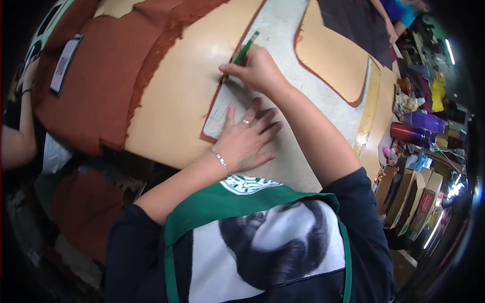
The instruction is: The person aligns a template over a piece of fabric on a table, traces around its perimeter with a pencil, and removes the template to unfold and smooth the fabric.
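Observation:
A green pencil (247, 47) is pinched in my right hand (257, 70), slanting with its lower end at the left edge of a pale grey pattern template (275, 30). Flat on the template's near part lies my left hand (247, 136), fingers spread, with a ring and a bracelet on. A narrow strip of reddish-brown material (206, 137) shows along the template's edges, underneath it. Whether the pencil tip touches the material is hard to make out behind my fingers.
A large reddish-brown sheet (101, 65) with a ragged edge covers the left of the tan table (177, 91); a white label or phone-like object (65, 65) lies on it. Other people's arms show at far left and top right. Cardboard boxes (411, 199) and a purple container (423, 122) stand right.

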Available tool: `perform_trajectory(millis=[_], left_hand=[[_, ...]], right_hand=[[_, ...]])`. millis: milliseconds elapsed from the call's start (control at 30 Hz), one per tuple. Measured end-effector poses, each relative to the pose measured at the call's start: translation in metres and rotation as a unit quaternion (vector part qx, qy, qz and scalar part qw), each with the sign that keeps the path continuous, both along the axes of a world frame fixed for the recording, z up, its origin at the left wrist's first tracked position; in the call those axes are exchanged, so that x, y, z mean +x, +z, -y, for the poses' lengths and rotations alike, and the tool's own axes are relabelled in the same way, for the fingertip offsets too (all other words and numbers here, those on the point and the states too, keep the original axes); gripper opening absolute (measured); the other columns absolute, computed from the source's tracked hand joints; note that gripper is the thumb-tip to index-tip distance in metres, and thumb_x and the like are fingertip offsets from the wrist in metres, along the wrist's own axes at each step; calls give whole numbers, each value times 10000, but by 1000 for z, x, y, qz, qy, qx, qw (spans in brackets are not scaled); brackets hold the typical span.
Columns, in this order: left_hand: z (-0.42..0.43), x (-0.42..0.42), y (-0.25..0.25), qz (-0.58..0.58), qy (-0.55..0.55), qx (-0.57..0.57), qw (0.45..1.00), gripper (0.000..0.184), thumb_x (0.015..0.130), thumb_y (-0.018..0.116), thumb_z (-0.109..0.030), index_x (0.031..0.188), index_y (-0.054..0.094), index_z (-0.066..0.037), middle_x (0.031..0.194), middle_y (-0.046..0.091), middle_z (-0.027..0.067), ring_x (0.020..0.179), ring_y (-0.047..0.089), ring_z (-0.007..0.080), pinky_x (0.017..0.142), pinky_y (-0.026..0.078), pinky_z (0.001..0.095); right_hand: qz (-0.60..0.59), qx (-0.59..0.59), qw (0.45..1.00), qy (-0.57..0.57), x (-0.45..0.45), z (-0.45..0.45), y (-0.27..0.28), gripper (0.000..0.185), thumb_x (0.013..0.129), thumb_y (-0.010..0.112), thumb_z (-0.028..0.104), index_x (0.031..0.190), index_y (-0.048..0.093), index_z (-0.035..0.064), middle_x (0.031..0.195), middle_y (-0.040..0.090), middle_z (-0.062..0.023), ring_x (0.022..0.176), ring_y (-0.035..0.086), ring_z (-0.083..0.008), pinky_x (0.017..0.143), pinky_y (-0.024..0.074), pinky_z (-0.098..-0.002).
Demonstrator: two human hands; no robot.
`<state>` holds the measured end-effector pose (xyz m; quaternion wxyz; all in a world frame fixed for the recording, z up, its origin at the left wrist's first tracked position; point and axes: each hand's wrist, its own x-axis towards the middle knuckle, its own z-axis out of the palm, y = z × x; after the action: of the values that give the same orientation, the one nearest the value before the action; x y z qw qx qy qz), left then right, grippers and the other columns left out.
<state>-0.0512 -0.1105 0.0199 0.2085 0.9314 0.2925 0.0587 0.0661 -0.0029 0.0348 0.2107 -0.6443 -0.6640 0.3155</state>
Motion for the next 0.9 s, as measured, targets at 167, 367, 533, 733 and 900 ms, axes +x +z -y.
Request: perform_trajectory(millis=[167, 367, 533, 733, 900], left_hand=[[-3, 1, 4, -10, -10, -11, 1000, 612, 758, 504, -512, 1292, 377, -239, 1404, 220, 18, 1316, 79, 290, 879, 217, 674], [-7, 2, 5, -15, -10, -25, 1000, 630, 748, 498, -533, 1294, 378, -243, 1404, 231, 17, 1314, 104, 285, 857, 246, 657], [-4, 1, -15, 42, 11, 64, 997, 666, 711, 489, -586, 1275, 398, -243, 1391, 284, 18, 1298, 213, 277, 852, 187, 651], [-1, 1, -18, 37, 25, 80, 996, 643, 716, 483, -587, 1277, 393, -286, 1391, 284, -6, 1287, 232, 261, 840, 215, 633], [-5, -1, -8, 46, 19, 2, 999, 618, 733, 495, -524, 1266, 404, -226, 1378, 294, 17, 1283, 233, 264, 889, 179, 624]], right_hand=[[16, 49, 997, -64, 48, -71, 0, 404, 651, 733, 329, 810, 620, -24, 764, 614, -140, 708, 578, -234, 645, 459, -323], [18, 77, 991, -107, 116, -176, -4, 369, 683, 740, 314, 828, 614, 0, 687, 570, -29, 572, 490, -103, 505, 407, -247], [-10, 139, 973, -186, 159, -240, -19, 291, 707, 731, 254, 792, 589, 16, 707, 574, -33, 597, 515, -96, 511, 442, -239], [-139, 262, 927, -230, 172, -244, -32, 271, 736, 708, 242, 800, 569, 18, 724, 579, -31, 630, 546, -103, 521, 447, -239], [-179, 2, 976, -126, 58, -115, 17, 219, 736, 708, 214, 763, 561, 54, 680, 566, -9, 659, 525, -70, 607, 417, -212]])
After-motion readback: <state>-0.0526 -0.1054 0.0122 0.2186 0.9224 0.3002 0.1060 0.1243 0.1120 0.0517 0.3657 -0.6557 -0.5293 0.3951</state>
